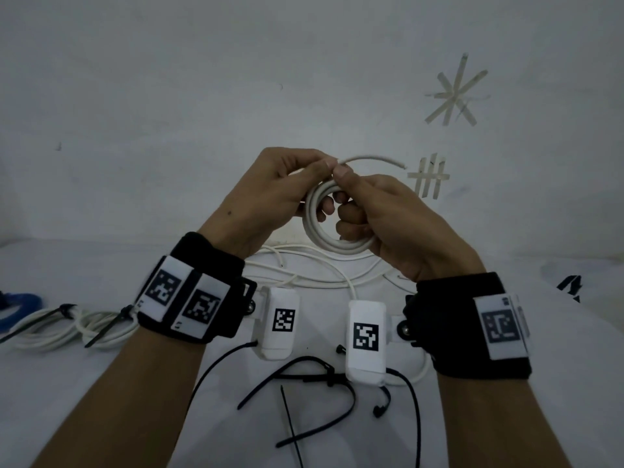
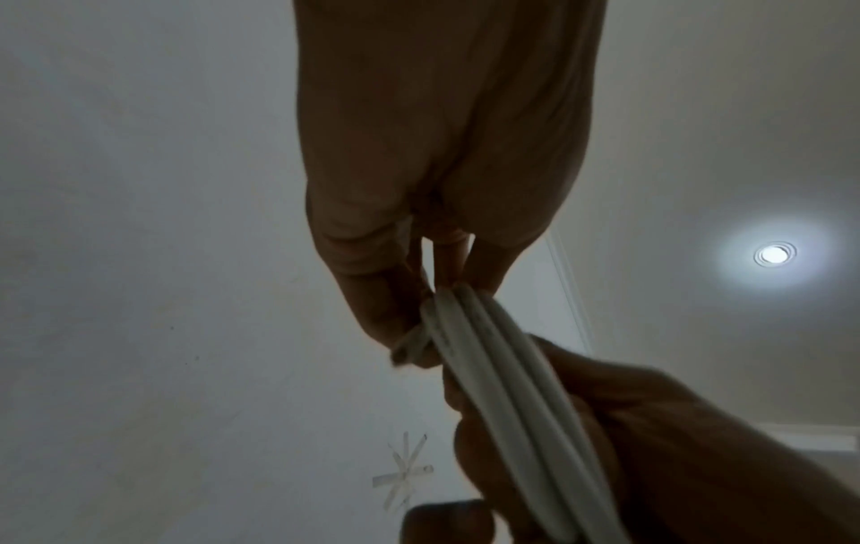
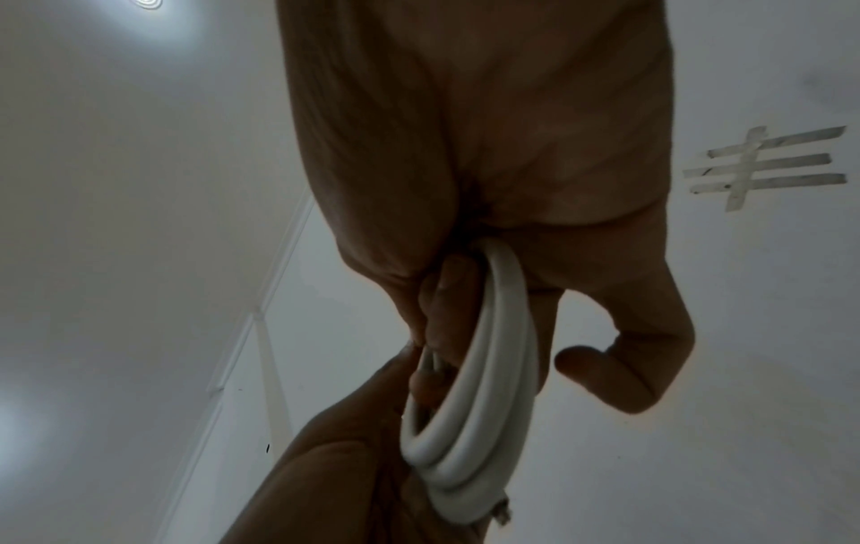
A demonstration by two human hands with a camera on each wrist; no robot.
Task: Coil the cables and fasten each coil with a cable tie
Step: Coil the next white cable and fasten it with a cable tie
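Left hand (image 1: 270, 190): in the middle of the head view, its fingertips pinch the top of the white coil (image 1: 324, 238).
Right hand (image 1: 388, 224): wrapped round the coil's right side, thumb pressing by the loose end (image 1: 371, 159).
Do it well: hold the loops tight and tuck the end in before grabbing a tie.
Cable ties (image 1: 304, 417): black, on the table at the bottom middle.
Hard to see: the wrist views are dark; hidden fingers can't be counted.

white cable (image 1: 312, 211): smooth, glossy plastic | black cable ties (image 1: 297, 378): seemingly matt plastic
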